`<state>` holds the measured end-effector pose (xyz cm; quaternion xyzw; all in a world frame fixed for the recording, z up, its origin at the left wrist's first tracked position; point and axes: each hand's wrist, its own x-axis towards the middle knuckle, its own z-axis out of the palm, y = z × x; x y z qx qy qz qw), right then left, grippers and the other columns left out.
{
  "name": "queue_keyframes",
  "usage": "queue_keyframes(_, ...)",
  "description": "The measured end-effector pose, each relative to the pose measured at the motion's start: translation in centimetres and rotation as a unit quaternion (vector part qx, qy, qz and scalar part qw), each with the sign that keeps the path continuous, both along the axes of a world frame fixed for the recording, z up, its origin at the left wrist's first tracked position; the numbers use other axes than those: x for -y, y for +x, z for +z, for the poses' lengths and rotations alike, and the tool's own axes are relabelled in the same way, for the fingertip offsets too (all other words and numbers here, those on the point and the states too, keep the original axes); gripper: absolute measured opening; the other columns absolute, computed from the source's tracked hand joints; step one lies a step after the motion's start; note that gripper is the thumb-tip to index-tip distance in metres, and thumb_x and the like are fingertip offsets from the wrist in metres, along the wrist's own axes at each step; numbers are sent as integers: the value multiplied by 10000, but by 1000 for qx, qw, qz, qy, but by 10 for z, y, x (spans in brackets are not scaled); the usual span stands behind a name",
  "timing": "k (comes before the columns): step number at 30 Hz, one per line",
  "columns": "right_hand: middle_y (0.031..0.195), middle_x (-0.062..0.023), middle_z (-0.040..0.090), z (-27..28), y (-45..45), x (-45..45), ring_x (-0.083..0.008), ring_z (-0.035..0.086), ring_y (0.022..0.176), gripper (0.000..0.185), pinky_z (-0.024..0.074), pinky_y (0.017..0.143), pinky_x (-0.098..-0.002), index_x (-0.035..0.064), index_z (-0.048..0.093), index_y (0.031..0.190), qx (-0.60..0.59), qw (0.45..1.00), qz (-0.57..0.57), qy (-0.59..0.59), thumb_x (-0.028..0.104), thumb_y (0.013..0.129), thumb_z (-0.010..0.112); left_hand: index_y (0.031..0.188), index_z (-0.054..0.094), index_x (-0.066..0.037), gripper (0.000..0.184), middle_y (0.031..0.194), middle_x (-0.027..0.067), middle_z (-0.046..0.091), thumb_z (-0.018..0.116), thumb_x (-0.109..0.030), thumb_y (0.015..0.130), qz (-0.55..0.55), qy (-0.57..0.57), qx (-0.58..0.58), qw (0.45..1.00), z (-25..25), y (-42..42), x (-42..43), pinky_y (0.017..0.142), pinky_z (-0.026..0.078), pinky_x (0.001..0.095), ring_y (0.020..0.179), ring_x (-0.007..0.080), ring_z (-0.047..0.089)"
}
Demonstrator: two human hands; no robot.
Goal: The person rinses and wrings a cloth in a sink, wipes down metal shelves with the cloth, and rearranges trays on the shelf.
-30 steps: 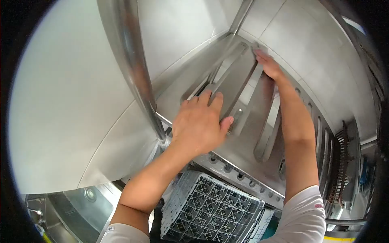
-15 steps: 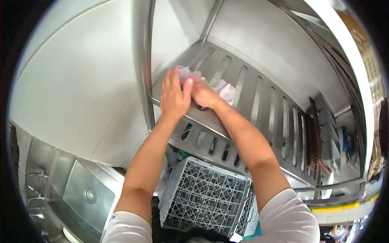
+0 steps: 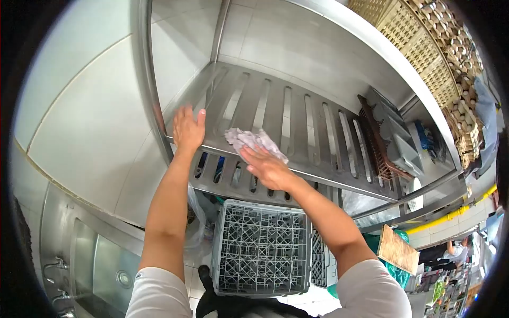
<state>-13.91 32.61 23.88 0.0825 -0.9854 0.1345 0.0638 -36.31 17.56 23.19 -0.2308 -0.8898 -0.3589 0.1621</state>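
At 6 o'clock, a grey crate is seen. At centre, a pale cloth is covered by the flat, unclosed grip of the right hand on the slotted shelf. At 10 o'clock, the left hand is held open, fingers up.

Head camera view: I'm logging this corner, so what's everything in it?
cloth: 1, pale, on upper shelf
upper shelf: 1, silver, centre
lower shelf: 1, silver, underneath
crates: at least 2, grey, below shelves
sink: 1, silver, lower left
taps: 3, silver, beside sink
rack: 1, brown, shelf's right end
containers: several, grey, beside rack
basketwork: count unclear, tan, upper right
moulded trays: several, brown, upper right
pipe: 1, yellow, right
board: 1, tan, lower right
person: 1, pale top, far right
left hand: 1, bare, at shelf's left
right hand: 1, bare, on cloth
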Motion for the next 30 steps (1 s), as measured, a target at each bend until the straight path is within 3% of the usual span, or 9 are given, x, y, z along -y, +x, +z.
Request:
queue_keyframes(2,1456,-150,231,12,14,-12,-353,166,1353,507,134,1116,-416,81,264,1400,45,998,-40,32,278,946,375,1272,439,-5,573,1342,239,370,420,-444,904,-18,-90,11,996,2,0,3,1049,265,447,1275,398,294)
queue_keyframes(9,1491,-119,144,8,-47,-97,-339,66,1376,553,55,1122,-411,99,252,1412,96,991,-85,49,414,958,274,1291,439,-37,608,1356,228,365,434,-487,883,51,-90,1,995,-4,6,-17,1071,205,462,1299,402,259)
queue_keyframes(13,1480,-129,182,-15,-120,-185,-344,102,1371,596,47,1114,-440,59,285,1395,54,993,-102,12,456,952,239,1301,439,-59,616,1380,219,340,466,-491,863,30,-139,-8,990,0,6,-17,1079,187,460,1313,392,243)
queue_keyframes(17,1473,-124,207,-30,-203,-282,-345,132,1364,591,64,1113,-447,51,289,1390,49,984,-140,95,445,955,212,1270,479,-58,610,1378,209,351,503,-490,841,28,-170,12,985,3,5,-16,1071,206,454,1313,373,257)
queue_keyframes(19,1481,-111,191,-30,-227,-307,-355,144,1359,589,60,1108,-478,86,278,1399,39,984,-161,71,458,949,203,1247,504,-54,597,1370,205,366,517,-485,835,34,-174,0,984,0,3,-16,1067,219,447,1307,365,275)
queue_keyframes(21,1489,-98,166,-29,-244,-325,-346,151,1360,573,75,1099,-510,134,249,1414,50,956,-201,206,460,948,180,1226,525,-50,584,1360,200,383,528,-480,830,37,-177,-9,984,-4,0,-17,1063,230,442,1301,358,289)
queue_keyframes(24,1496,-82,144,-35,-254,-377,-334,177,1357,577,92,1086,-542,170,218,1425,85,946,-240,199,480,941,166,1196,550,-42,564,1349,192,404,539,-468,826,42,-179,-18,983,-6,-3,-15,1055,249,432,1290,353,311)
queue_keyframes(27,1489,-109,162,-42,-234,-423,-337,197,1350,620,120,1093,-509,137,203,1427,54,947,-231,215,508,932,162,1160,572,-31,539,1338,188,420,545,-453,827,43,-172,-33,984,-4,-6,-14,1036,285,419,1264,349,351)
queue_keyframes(30,1479,-142,174,-35,-197,-423,-349,208,1342,674,111,1109,-450,94,231,1416,57,966,-216,129,545,919,168,1118,593,-18,515,1302,192,458,547,-443,831,46,-134,-47,989,-9,-10,-13,1005,327,410,1215,345,413)
